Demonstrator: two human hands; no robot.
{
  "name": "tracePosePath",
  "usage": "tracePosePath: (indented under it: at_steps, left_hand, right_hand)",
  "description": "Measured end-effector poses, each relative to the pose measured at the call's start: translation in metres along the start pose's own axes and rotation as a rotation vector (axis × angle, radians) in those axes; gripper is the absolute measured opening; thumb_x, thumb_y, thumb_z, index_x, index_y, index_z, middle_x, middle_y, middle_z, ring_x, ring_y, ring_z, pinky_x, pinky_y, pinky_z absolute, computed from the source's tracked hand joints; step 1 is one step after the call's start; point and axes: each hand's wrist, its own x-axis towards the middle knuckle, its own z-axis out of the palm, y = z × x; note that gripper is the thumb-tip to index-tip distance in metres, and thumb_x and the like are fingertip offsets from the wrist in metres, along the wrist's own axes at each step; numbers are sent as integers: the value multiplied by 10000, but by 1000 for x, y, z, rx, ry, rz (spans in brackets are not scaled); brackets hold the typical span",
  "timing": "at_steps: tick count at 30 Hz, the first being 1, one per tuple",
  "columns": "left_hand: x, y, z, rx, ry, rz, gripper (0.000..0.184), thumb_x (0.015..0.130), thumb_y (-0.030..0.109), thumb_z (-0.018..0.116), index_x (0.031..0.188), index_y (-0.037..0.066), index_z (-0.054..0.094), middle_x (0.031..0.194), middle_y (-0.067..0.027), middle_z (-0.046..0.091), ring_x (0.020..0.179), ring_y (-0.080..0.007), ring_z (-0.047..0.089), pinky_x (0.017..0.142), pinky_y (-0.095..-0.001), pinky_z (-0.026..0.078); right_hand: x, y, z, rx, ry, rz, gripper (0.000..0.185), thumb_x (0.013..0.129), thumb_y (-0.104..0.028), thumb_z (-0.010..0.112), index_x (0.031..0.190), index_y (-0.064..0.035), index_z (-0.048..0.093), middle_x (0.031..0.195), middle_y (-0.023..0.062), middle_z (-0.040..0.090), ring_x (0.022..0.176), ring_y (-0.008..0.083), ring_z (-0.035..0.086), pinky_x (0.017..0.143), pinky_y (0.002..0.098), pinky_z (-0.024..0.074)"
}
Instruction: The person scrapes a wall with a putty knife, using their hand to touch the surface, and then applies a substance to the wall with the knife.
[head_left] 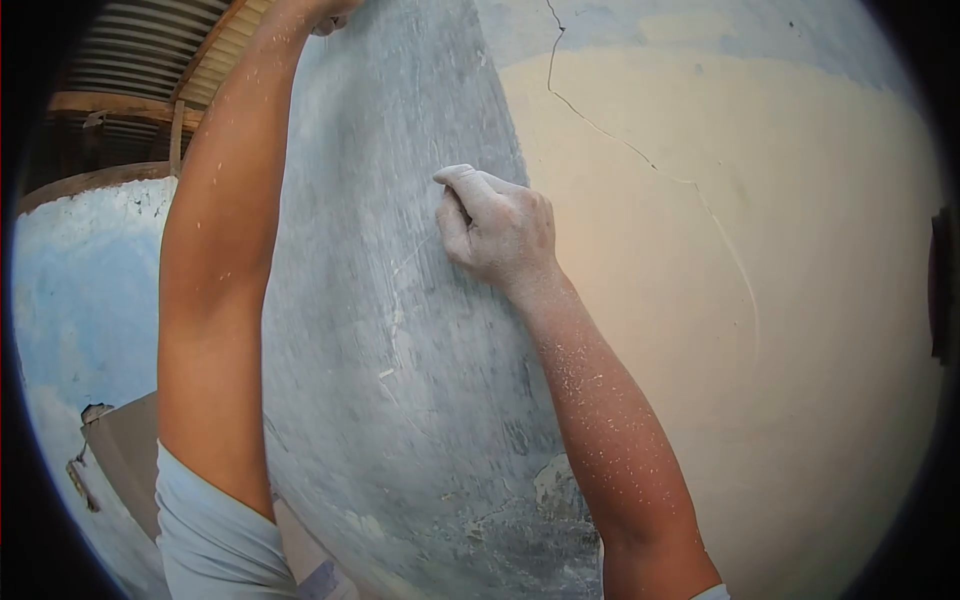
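Observation:
My right hand (497,225), coated in pale dust, is closed against the grey scraped wall section (390,300). Its thumb and fingers are curled together, and anything inside them is hidden. My left arm reaches up along the left side of that wall. Only the lower part of my left hand (330,14) shows at the top edge, with fingers that look curled; what they hold, if anything, is out of frame. Specks of dust and flakes cling to both arms. Scratches and pale streaks mark the grey surface between them.
A cream-painted wall area (650,260) with a long thin crack (600,130) lies to the right. Blue wall (80,300) stands at the left, under a corrugated roof (150,45) with wooden beams. A grey-brown panel (125,450) leans low at the left.

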Motion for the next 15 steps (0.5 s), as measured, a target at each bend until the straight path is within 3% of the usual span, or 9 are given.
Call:
tracePosePath:
  at_steps: [4, 7, 10, 14, 15]
  left_hand:
    - [-73, 48, -30, 55, -119, -75, 262, 1087, 214, 435, 1053, 5, 589, 625, -24, 464, 450, -111, 375, 383, -327, 295]
    - [-74, 38, -29, -7, -69, -65, 268, 1089, 230, 449, 1064, 16, 609, 627, -21, 466, 448, -114, 373, 383, -326, 295]
    - [20, -12, -3, -76, 1, -34, 302, 1084, 213, 438, 1082, -49, 589, 614, -32, 466, 431, -127, 405, 382, -314, 322]
    - [9, -1, 8, -80, 21, 35, 326, 1075, 214, 437, 1051, -83, 570, 616, -71, 508, 430, -154, 450, 384, -333, 355]
    - [-22, 14, 1, 94, -42, 5, 345, 1071, 228, 448, 1099, -78, 604, 642, -130, 571, 453, -206, 530, 413, -383, 428]
  right_hand:
    - [-2, 0, -1, 2, -10, -16, 152, 869, -108, 657, 1008, -110, 719, 792, 80, 726, 667, 267, 710, 604, 397, 560]
    - [1, 0, -1, -2, -8, -19, 152, 868, -111, 659, 1007, -113, 720, 796, 79, 727, 669, 270, 710, 601, 397, 558]
    - [0, -1, 1, -9, -41, -9, 157, 866, -110, 658, 1009, -113, 720, 799, 81, 728, 673, 274, 711, 599, 399, 558]
    - [0, 0, 0, -18, -27, -13, 160, 862, -103, 655, 1005, -111, 725, 811, 85, 733, 679, 279, 716, 599, 398, 561]
    - [0, 0, 0, -12, -30, -13, 160, 862, -103, 655, 1005, -111, 725, 811, 85, 733, 679, 279, 716, 599, 398, 561]
